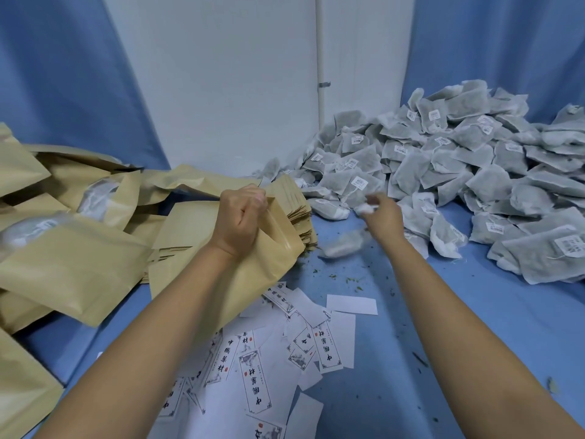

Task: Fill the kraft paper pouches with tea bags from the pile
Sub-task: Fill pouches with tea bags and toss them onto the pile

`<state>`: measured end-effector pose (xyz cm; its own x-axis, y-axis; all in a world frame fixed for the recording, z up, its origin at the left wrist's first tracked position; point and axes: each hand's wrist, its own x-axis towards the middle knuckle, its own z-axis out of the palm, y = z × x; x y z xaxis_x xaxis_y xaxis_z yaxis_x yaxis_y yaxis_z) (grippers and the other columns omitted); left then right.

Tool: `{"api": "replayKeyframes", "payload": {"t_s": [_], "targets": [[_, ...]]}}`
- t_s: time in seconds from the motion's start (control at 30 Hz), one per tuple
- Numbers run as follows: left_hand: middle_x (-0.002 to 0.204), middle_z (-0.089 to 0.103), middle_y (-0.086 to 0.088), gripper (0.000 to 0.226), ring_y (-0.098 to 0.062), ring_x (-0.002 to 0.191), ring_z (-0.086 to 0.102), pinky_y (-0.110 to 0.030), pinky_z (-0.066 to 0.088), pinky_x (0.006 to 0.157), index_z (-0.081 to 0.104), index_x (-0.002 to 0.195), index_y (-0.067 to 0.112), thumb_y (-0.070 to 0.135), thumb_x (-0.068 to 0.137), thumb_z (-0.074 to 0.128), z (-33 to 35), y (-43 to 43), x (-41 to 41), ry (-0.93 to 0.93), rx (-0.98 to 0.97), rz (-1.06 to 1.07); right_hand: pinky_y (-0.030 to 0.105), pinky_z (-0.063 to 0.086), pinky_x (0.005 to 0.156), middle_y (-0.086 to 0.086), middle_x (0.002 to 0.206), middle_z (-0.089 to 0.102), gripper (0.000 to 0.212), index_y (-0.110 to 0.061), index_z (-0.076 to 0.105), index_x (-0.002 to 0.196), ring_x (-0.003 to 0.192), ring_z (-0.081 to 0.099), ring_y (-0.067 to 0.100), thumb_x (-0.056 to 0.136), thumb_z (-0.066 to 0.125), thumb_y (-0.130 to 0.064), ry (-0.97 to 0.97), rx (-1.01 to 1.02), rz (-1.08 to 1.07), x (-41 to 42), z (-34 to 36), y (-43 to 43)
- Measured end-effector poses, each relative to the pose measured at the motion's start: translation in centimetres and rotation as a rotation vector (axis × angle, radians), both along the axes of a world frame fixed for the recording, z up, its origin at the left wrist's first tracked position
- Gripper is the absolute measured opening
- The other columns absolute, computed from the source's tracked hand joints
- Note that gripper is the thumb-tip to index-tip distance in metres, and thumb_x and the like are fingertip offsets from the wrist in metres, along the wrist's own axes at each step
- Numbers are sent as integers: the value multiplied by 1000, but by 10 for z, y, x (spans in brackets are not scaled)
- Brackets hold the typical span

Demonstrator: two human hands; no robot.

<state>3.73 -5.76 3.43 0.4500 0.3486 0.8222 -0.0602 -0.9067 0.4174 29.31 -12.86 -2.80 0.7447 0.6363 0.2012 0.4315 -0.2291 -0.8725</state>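
Filled pouches (63, 248) lie left of the left hand (240, 217) gripping 1 open pouch (253, 280); the right hand (383, 217), its hold too blurred to tell, reaches a huge pile (459, 160) left to pack.

Small packing workshop: blue-covered table (474, 343), tea bag pile (459, 166), stacked kraft pouches (79, 267), loose printed labels (256, 381).

Soft, even light is filling the frame and casting only faint shadows. The right hand (381, 213) is smearing with motion blur, and the frame edges are bowing.
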Motion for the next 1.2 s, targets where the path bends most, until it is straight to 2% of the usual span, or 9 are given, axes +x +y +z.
{"api": "replayKeyframes", "payload": {"t_s": [0.1, 0.2, 0.27, 0.37, 0.5, 0.67, 0.97, 1.1, 1.2], "targets": [[47, 26, -9, 39, -18, 50, 25, -34, 24, 49, 32, 48, 11, 11, 87, 31, 3, 3, -4, -18, -8, 7, 37, 48, 88, 15, 125, 56, 37, -7, 57, 122, 115, 53, 31, 85, 60, -8, -256, -613, -33, 12, -29, -13], [49, 25, -2, 35, -14, 51, 24, -28, 23, 50, 32, 52, 17, 12, 86, 31, 6, 5, -5, -28, -4, 8, 34, 47, 77, 10, 120, 54, 28, -9, 61, 111, 112, 50, 27, 83, 62, -13, -504, -507, 14, -20, -35, -21], [51, 25, 2, 32, -11, 52, 25, -27, 23, 51, 32, 54, 19, 12, 86, 32, 6, 5, -5, -14, -2, 9, 27, 46, 67, 0, 98, 63, 13, -16, 65, 92, 85, 59, 16, 80, 68, -21, -366, -377, 311, -55, -35, -26], [51, 26, -1, 32, -13, 51, 24, -28, 23, 51, 32, 55, 19, 11, 86, 31, 3, 1, -3, -4, 1, 2, 27, 49, 71, -6, 86, 60, 34, -19, 66, 95, 81, 58, 14, 70, 79, -38, -261, -571, 710, -109, -39, -31], [51, 26, -1, 31, -15, 51, 24, -22, 25, 53, 34, 57, 20, 9, 86, 32, 2, -8, -3, 11, 39, -31, 28, 31, 60, 9, 71, 40, 33, -12, 46, 69, 65, 37, 19, 79, 73, -30, -485, -690, 713, -130, -35, -28], [51, 26, -1, 37, -18, 51, 26, -23, 25, 53, 34, 49, 13, 9, 86, 33, 1, -10, -4, 16, 40, -40, 25, 42, 54, 13, 61, 55, 21, 0, 65, 67, 52, 46, 15, 86, 56, -5, -96, -441, 514, -107, -17, -31], [52, 25, 0, 39, -18, 52, 26, -22, 24, 53, 33, 47, 8, 11, 86, 33, -2, -12, -2, 22, 41, -32, 16, 30, 40, -8, 41, 51, 16, -10, 72, 66, 35, 36, 3, 69, 84, -20, 65, -329, 512, -83, 2, -46], [49, 26, -6, 39, -24, 50, 27, -27, 26, 52, 34, 47, 8, 10, 86, 33, -1, -11, -2, 27, 52, -39, 15, 39, 44, -5, 55, 63, 9, -9, 71, 73, 44, 50, 4, 80, 74, -13, 131, 109, 334, -84, 23, -48], [47, 28, -8, 41, -22, 48, 26, -35, 32, 50, 35, 45, 7, 8, 86, 33, -3, -11, -1, 29, 72, -45, 17, 29, 36, -2, 43, 52, 19, -4, 64, 66, 32, 39, 9, 83, 70, -13, 193, 51, 607, -104, 41, -44]]}}
